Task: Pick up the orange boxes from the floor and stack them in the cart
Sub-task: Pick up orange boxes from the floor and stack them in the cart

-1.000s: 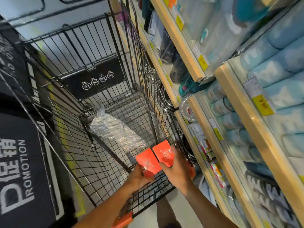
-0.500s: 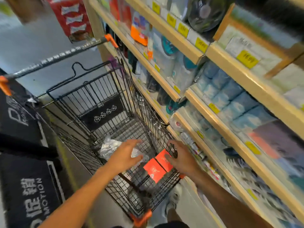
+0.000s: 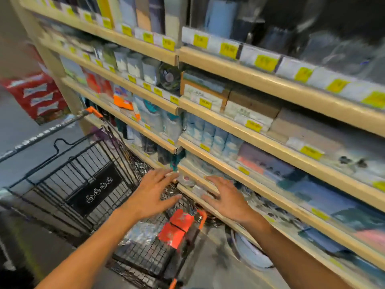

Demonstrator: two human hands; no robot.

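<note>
**Over the cart basket: both hands empty, two orange boxes down inside**

Above the wire cart (image 3: 68, 180), both hands are hovering with nothing in them. The left hand (image 3: 153, 196) is hanging palm down with its fingers spread and straight, pointing toward one o'clock; the right hand (image 3: 226, 197) is doing the same just beside it, fingers splayed toward eleven o'clock, over the edge of the lowest wooden shelf (image 3: 260, 197). Neither is touching a box.

Below and between the wrists, at about six o'clock from the fingertips, two orange boxes (image 3: 177, 228) are lying flat in the basket against its right-hand wire wall, one overlapping or butting the other; blur is keeping me from telling which. A crinkled clear plastic packet (image 3: 139, 233) is sitting at nine o'clock from them on the basket floor.

Judging by their look, the boxes are flat printed cartons: probably light, stiff across the broad face, with a smooth finish that may be slipping a little under dry fingers. They are looking easy to dent at the corners if squeezed hard. A sensible hold would be thumb on one broad face and fingers on the other, or across the short edges, so they are squaring up neatly when stacked.

No floor boxes are showing from here; only a pale round item (image 3: 250, 253) is lying on the floor at four o'clock from the cart.
</note>
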